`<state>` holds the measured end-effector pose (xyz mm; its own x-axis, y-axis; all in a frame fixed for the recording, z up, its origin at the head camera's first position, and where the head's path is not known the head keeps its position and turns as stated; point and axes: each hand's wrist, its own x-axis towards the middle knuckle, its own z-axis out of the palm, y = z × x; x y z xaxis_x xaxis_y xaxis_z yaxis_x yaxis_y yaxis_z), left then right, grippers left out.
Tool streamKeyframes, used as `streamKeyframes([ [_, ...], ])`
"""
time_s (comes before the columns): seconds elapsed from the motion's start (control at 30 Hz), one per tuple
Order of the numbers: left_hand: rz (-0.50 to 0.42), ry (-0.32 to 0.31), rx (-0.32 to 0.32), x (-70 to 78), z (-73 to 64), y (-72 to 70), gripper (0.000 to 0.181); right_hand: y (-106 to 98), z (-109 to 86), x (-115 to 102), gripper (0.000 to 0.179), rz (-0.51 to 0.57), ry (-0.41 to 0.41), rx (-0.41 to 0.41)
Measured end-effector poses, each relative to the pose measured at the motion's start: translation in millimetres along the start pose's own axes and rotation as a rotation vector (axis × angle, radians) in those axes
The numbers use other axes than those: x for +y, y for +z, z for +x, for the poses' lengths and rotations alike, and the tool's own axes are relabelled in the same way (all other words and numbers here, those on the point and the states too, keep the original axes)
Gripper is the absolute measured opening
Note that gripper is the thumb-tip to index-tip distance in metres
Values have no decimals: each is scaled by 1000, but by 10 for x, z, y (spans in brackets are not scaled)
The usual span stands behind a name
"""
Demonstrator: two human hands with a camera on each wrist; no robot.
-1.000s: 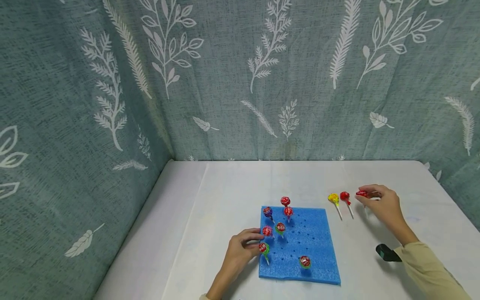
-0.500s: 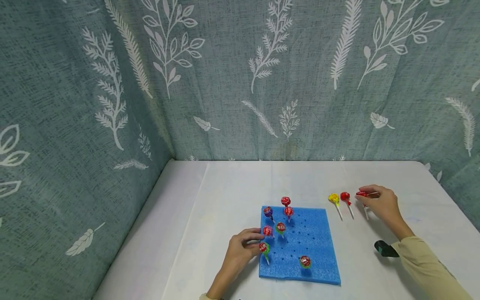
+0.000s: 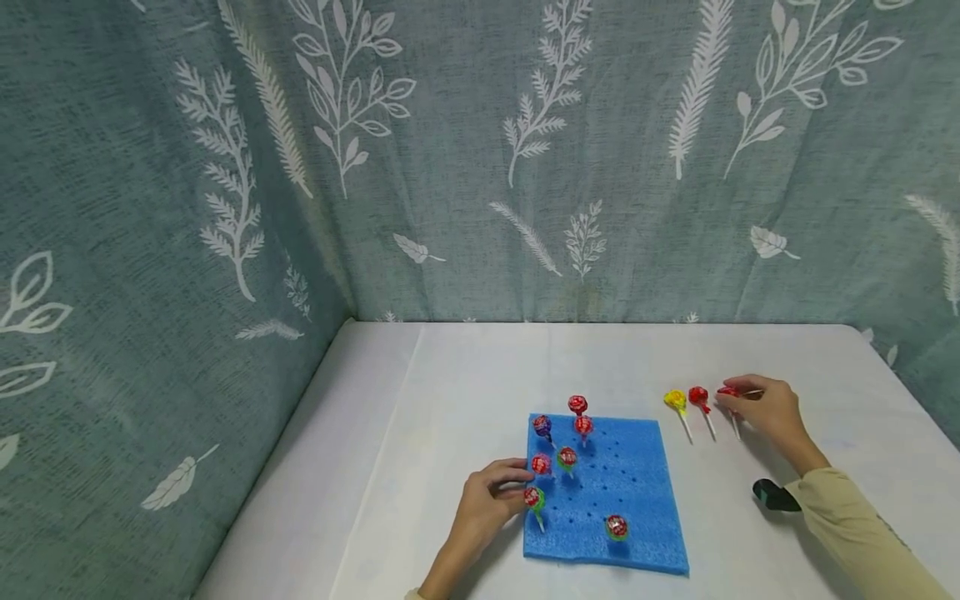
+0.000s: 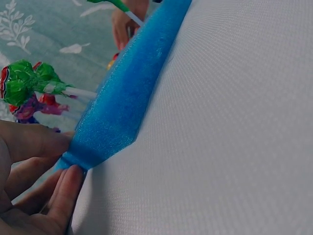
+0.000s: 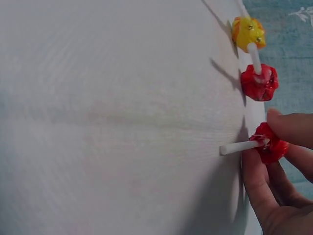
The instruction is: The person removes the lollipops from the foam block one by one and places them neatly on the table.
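Right hand (image 3: 765, 410) still pinches a red lollipop (image 5: 266, 139) near the table's (image 3: 450, 375) far right corner, its stick (image 5: 239, 147) now showing clearer, so I'd say it's not released yet, left hand (image 3: 482, 504) still clamped on the blue board's (image 3: 645, 500) left edge.

A white table (image 3: 435, 392) carries a blue board (image 3: 606, 493), yellow lollipop (image 3: 676, 399), red lollipop (image 3: 699, 395).

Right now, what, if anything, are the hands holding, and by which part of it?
The right hand pinches a red lollipop by its wrapped head; the left hand grips the blue board by its left edge.
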<state>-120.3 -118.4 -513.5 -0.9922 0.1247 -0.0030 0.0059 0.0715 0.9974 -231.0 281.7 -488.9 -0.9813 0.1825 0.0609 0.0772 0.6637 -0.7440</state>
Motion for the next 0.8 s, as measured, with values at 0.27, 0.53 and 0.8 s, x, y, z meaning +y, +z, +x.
streamKeyframes([
  [0.27,-1,-8,-4,290,-103,25,26,6,19,8,43,-36,-1,-23],
  [0.53,7,-6,-2,314,-112,23,26,-6,43,16,46,-53,2,-51],
  [0.8,29,-27,11,102,-33,18,25,-8,81,13,47,-49,29,-94],
])
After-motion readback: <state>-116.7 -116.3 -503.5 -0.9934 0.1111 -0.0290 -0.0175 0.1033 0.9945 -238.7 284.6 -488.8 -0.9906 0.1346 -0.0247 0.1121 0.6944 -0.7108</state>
